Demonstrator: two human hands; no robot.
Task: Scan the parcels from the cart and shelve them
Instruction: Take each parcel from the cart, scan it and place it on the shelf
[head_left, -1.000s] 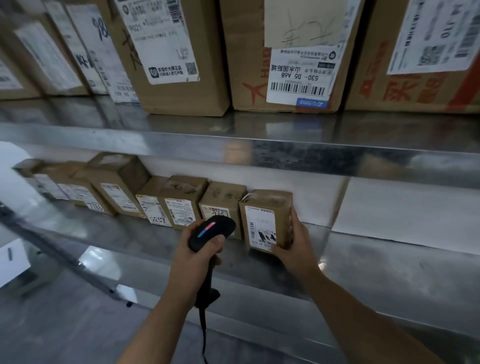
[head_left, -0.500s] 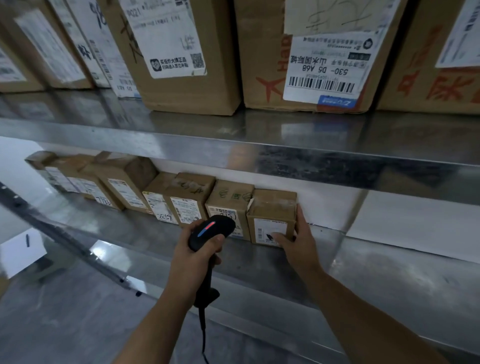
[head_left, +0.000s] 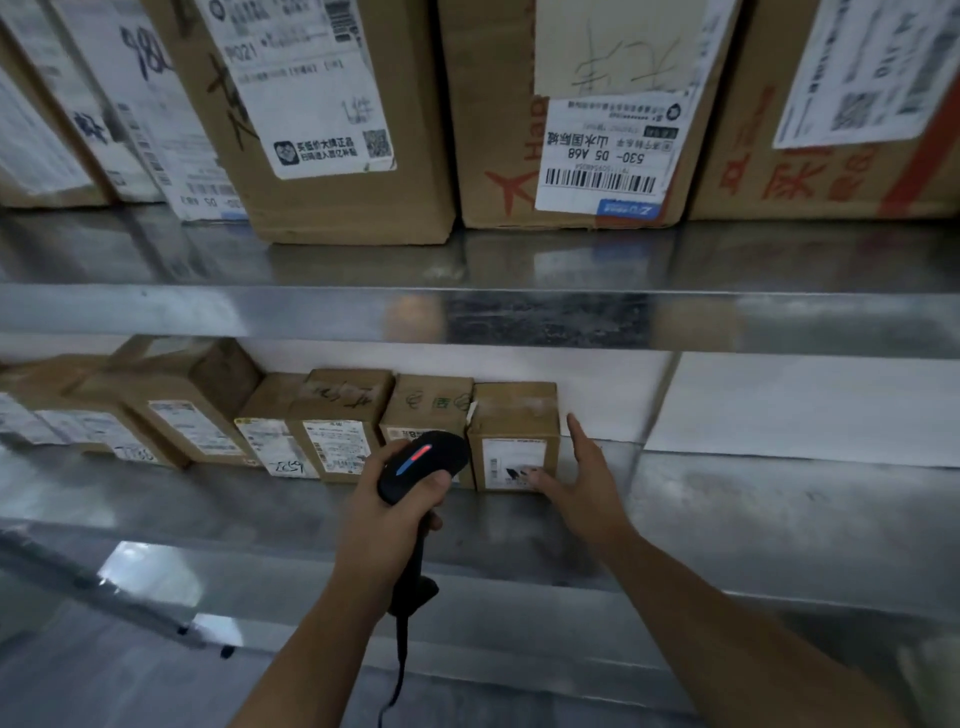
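Note:
A small brown parcel (head_left: 514, 415) with a white label stands at the right end of a row of small parcels (head_left: 332, 415) on the lower metal shelf (head_left: 779, 519). My right hand (head_left: 582, 478) lies against its right side and lower front, fingers straight, thumb on the label. My left hand (head_left: 387, 514) grips a black corded barcode scanner (head_left: 423, 465), its head in front of the neighbouring parcel (head_left: 431, 402), a red and blue light showing on top.
Large cardboard boxes (head_left: 353, 130) with shipping labels fill the upper shelf (head_left: 467, 312). White wall panels (head_left: 779, 410) back the lower shelf, whose right part is bare metal. A shelf frame bar (head_left: 130, 608) runs at lower left.
The small parcel went from tilted in my right hand to standing flush at the end of the row. My right hand's fingers have straightened against it. The scanner hand stayed put.

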